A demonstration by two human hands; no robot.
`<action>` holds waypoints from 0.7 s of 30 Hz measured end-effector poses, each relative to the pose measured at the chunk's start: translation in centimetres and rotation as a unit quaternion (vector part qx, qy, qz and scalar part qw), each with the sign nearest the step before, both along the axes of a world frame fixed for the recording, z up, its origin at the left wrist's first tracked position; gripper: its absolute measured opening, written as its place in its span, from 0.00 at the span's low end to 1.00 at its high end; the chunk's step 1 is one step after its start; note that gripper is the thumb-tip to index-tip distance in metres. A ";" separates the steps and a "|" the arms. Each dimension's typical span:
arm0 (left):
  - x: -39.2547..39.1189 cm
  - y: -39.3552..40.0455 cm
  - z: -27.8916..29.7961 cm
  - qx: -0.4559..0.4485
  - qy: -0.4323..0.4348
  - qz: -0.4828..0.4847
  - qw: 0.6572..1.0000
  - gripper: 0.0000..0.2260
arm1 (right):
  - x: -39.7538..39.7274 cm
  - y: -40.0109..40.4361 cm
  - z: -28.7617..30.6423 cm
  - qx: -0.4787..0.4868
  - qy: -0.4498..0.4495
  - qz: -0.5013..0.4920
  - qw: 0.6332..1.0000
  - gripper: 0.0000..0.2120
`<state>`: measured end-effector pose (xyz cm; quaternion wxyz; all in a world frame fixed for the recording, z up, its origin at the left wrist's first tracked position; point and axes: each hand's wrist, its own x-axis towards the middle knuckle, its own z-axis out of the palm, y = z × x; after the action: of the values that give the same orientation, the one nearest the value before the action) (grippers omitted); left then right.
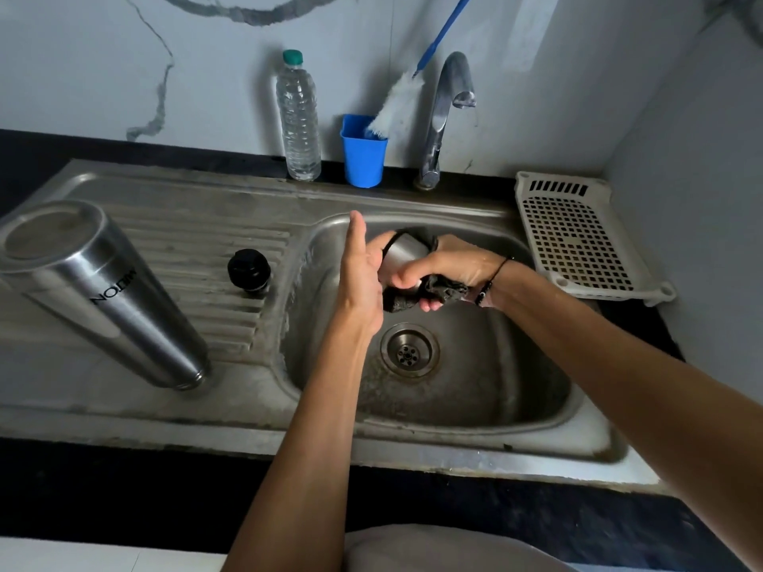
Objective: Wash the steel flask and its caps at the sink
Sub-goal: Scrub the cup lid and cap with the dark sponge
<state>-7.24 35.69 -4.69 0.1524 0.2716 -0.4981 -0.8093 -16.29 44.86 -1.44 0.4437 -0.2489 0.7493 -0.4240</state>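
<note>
The tall steel flask (103, 291) stands upside down on the ribbed drainboard at the left. A black inner cap (249, 269) sits on the drainboard beside the basin. Over the sink basin (475, 386), my left hand (359, 278) supports the steel outer cap (406, 251) with its palm, fingers straight and pointing up. My right hand (441, 270) grips a dark scrubbing cloth (437, 293) wrapped against the cap's side and underside. Part of the cap is hidden by the cloth and fingers.
A tap (448, 113) rises behind the basin, no water stream visible. A clear plastic bottle (298, 117) and a blue cup (363, 152) holding a white bottle brush (398, 103) stand at the back. A white perforated tray (578, 237) lies at the right, near the wall.
</note>
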 end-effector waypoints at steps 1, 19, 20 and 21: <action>0.1 0.1 -0.3 0.002 0.002 -0.004 1.000 0.36 | 0.0 0.1 0.0 0.006 0.008 0.004 1.000 0.12; -0.1 -0.8 0.9 -0.001 -0.082 0.016 0.997 0.36 | 2.6 -1.8 -1.4 0.132 0.513 0.061 0.846 0.38; -0.2 -1.0 0.6 -0.004 -0.082 0.005 0.997 0.37 | 2.5 -1.7 -1.4 0.111 0.443 0.040 0.889 0.39; -0.2 -1.1 0.3 -0.007 -0.080 -0.002 0.997 0.38 | 2.4 -1.6 -1.3 0.082 0.348 0.021 0.934 0.38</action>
<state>-7.45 34.57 -4.34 0.1128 0.3334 -0.5146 -0.7819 -13.93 43.26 -2.71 0.1826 -0.3591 0.8835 -0.2390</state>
